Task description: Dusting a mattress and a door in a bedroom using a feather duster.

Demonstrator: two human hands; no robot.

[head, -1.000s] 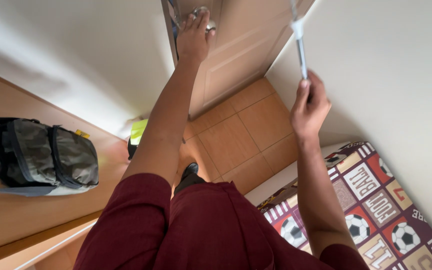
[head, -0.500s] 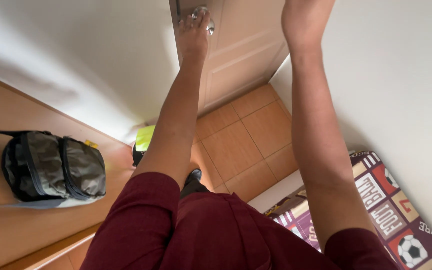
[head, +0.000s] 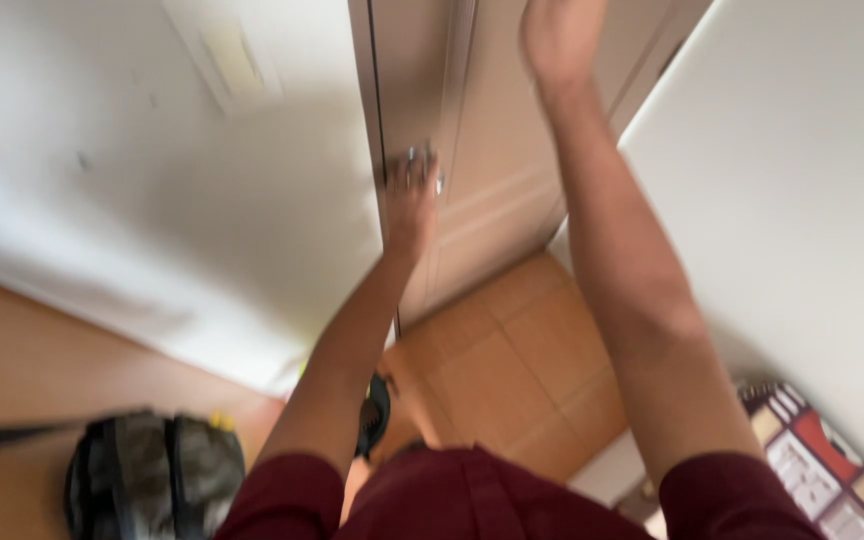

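door (head: pixel 472 150): straight ahead, between the wall on the left and the wall on the right.
left hand (head: pixel 410 195): on the door's left edge, at the knob (head: pixel 439 184), which sits just right of the fingers.
right hand (head: pixel 559 35): higher up on the door, right of the left hand, near the top of the view.
left wall (head: pixel 202 200): left of the door; a switch plate (head: pixel 232 55) sits on it, up high.
right wall (head: pixel 792 200): right of the door.
tiled floor (head: pixel 512 370): below the door, between the two arms.
backpack (head: pixel 152 475): low on the left, on a wooden surface (head: pixel 32 360), left of the left arm.
patterned mat (head: pixel 832 470): low on the right, at the foot of the right wall.
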